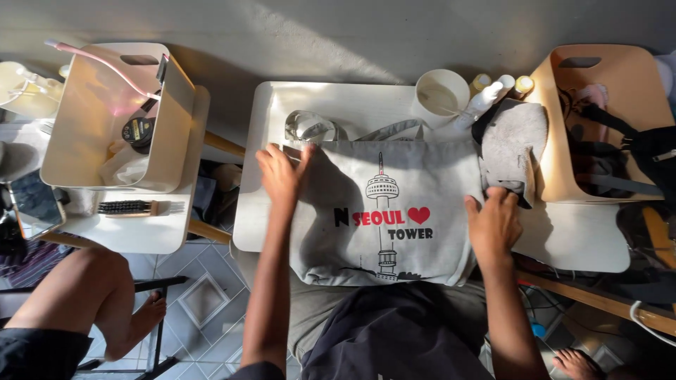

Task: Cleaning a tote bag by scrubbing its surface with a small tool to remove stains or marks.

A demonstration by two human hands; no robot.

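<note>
— Where does everything sit around the sweatshirt [384, 211]?

— It lies on the table [577, 243]. The left hand [282, 172] rests on its left part, the right hand [493, 222] on its right edge. Behind it stands a cup [441, 91]. A folded cloth [512, 144] lies at its right, a basket [605, 105] beyond that. A bin [116, 116] stands well left.

Grey sweatshirt [394, 211], black tower print, red heart.
</note>
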